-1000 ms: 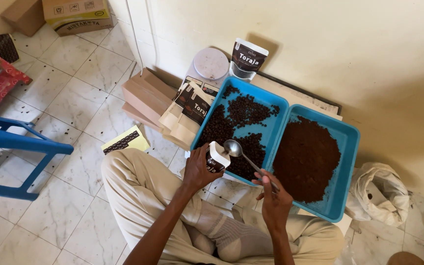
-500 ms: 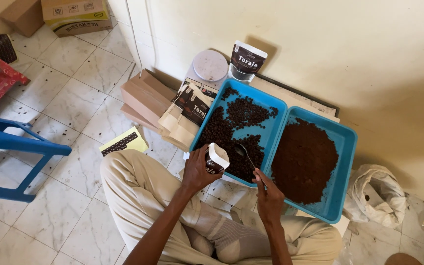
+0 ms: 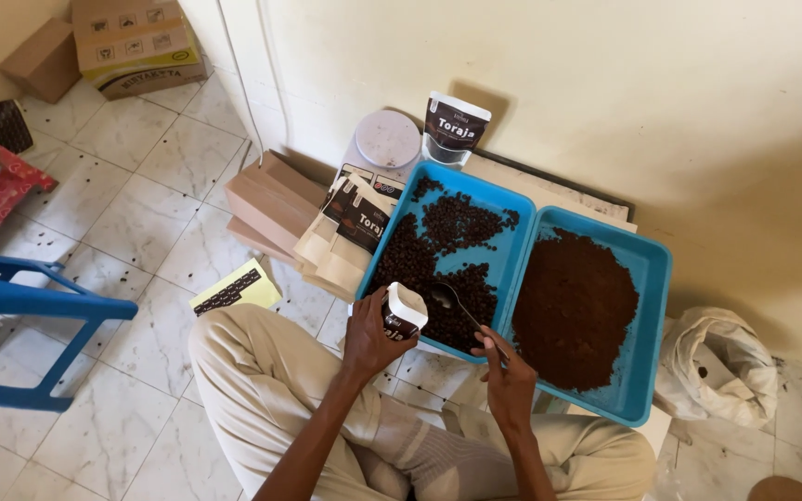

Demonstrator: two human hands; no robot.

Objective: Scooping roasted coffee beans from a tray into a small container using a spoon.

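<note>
- While the left hand (image 3: 370, 339) grips a small open pouch (image 3: 404, 311) at the near edge of the bean tray (image 3: 512, 243), the right hand (image 3: 505, 371) is closed on a spoon (image 3: 452, 301) w/ its bowl resting in the beans (image 3: 438, 264) just beside the pouch mouth.
- Risk, my read: pouch mouth is narrow & held up in the air, so a heaped spoon could shed beans onto the lap or floor.
- Pouch sits tilted; a slack grip could tip it and dump what's inside.
- Second tray (image 3: 647, 278) w/ brown grounds (image 3: 573, 311) touches the first; a wide spoon swing could mix beans into it.
- Tray's near corner looks to overhang the knees; a leg shift might rock it.
- Surface: no bench, everything lies on white marbled floor tiles (image 3: 141, 213), stray beans scattered on them.
- Room: cream wall (image 3: 605, 83) behind; a filled pouch (image 3: 455, 125) and round white scale (image 3: 387, 139) against it; flat empty pouches (image 3: 350, 232) and cardboard boxes (image 3: 266, 199) left of the trays; blue plastic stool (image 3: 20, 306) far left; white sack (image 3: 717, 366) at right.
</note>
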